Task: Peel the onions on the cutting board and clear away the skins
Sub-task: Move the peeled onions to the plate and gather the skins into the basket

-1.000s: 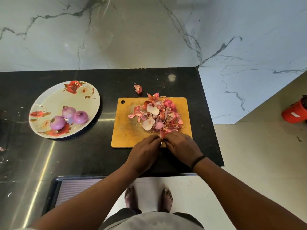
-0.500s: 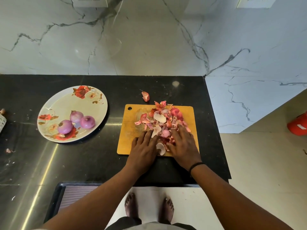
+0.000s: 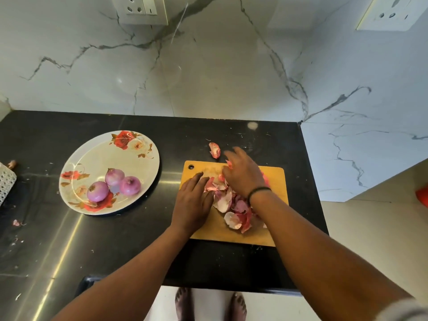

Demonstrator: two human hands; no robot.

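A wooden cutting board (image 3: 275, 181) lies on the black counter with a heap of pink and white onion skins (image 3: 231, 205) on it. My left hand (image 3: 192, 200) rests flat on the board against the heap's left side, fingers straight. My right hand (image 3: 243, 174) reaches over the far part of the heap, fingers spread and blurred, near a loose skin (image 3: 215, 149) lying on the counter beyond the board. Three peeled purple onions (image 3: 114, 185) sit on a flowered plate (image 3: 92, 154) to the left.
The marble wall (image 3: 208, 66) rises behind the counter, with sockets up high. The counter ends just right of the board at a marble side panel (image 3: 359, 158). A white lattice object (image 3: 5, 181) sits at the far left edge. Small skin scraps (image 3: 16, 223) lie on the counter's left.
Both hands have moved away from the board's near edge and farther onto it. My right hand has reached over the skins toward the far edge; the heap has shifted toward me.
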